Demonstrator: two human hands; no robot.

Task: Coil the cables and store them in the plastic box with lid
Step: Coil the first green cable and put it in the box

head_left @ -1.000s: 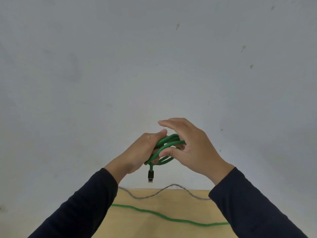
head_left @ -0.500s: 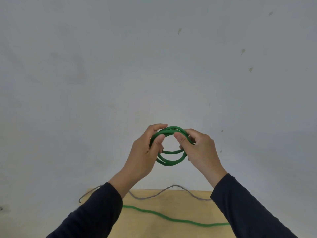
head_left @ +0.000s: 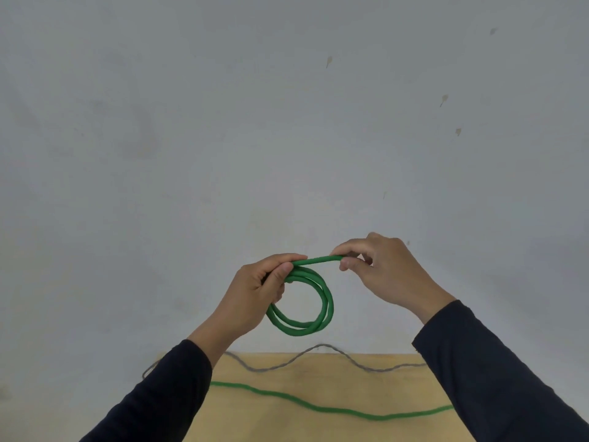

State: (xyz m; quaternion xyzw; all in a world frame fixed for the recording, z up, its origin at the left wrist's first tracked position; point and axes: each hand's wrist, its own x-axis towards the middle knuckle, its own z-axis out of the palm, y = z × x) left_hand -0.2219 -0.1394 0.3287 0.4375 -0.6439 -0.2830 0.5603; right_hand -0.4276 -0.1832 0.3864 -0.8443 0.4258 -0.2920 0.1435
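A green cable [head_left: 318, 327] is wound into a few loops and held up in front of a grey wall. My left hand [head_left: 258, 295] grips the coil at its upper left. My right hand [head_left: 382, 272] pinches a straight stretch of the same cable between thumb and fingers, just right of the coil's top. A loose green run [head_left: 334, 409] lies across the wooden table [head_left: 318, 429] below. A grey cable [head_left: 306, 354] lies wavy along the table's far edge. The plastic box is not in view.
The grey wall [head_left: 287, 122] with a few small marks fills most of the view, right behind the table's far edge. Dark sleeves cover both of my forearms at the lower corners.
My hands have drawn apart. The right hand has moved right and up, pulling out a straight stretch of cable, while the coil now hangs below my left hand.
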